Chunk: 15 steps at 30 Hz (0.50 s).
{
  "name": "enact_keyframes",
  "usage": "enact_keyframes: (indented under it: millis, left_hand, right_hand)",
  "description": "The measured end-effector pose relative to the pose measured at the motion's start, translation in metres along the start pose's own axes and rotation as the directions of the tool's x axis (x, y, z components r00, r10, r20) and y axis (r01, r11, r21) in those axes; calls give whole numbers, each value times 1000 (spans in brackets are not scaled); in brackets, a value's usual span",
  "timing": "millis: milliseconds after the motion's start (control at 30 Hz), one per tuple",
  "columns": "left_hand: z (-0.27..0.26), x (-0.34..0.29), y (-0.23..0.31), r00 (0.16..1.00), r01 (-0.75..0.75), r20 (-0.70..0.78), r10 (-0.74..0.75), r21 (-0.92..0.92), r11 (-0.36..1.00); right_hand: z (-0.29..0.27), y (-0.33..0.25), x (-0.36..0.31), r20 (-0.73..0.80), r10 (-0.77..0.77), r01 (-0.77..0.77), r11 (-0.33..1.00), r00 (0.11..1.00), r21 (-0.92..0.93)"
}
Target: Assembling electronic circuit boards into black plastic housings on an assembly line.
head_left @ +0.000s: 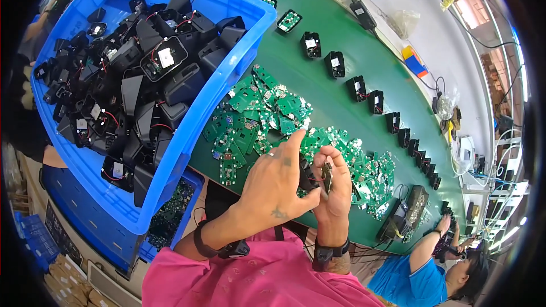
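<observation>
My left hand (276, 179) closes around a small black plastic housing (307, 177), most of it hidden behind the fingers. Between the thumb and fingers of my right hand (336, 190), a small circuit board (326, 177) is pinched, seen nearly edge-on. A red wire shows between housing and board. Both hands are close together above a loose pile of green circuit boards (372, 176) on the green table. To the left, a large blue bin (190, 136) holds many black housings (136, 88), some with red wires and white-labelled parts.
Black housings with parts inside, such as this one (335, 63), form a long line along the green tabletop (318, 99). A black box-shaped device (405, 213) with cables stands at the near right. A co-worker in blue (415, 278) sits beyond it. A lower blue crate (190, 190) holds more boards.
</observation>
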<state>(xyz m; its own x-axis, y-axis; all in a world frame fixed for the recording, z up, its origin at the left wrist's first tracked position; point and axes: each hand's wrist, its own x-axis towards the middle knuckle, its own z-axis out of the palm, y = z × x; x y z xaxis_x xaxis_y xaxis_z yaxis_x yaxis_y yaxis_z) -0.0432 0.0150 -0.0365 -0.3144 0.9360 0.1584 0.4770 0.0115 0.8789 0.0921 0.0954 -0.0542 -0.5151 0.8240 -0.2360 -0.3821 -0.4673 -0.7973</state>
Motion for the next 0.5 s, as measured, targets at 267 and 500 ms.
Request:
enact_keyframes:
  millis: [267, 500]
  left_hand:
    - [9, 1, -17, 997, 70, -29, -72, -59, 996]
    - [5, -1, -19, 979, 124, 199, -40, -433, 893]
  right_hand:
    - [6, 1, -13, -73, -166, 132, 931, 983, -342]
    - [11, -1, -13, 136, -467, 362, 437, 874, -824]
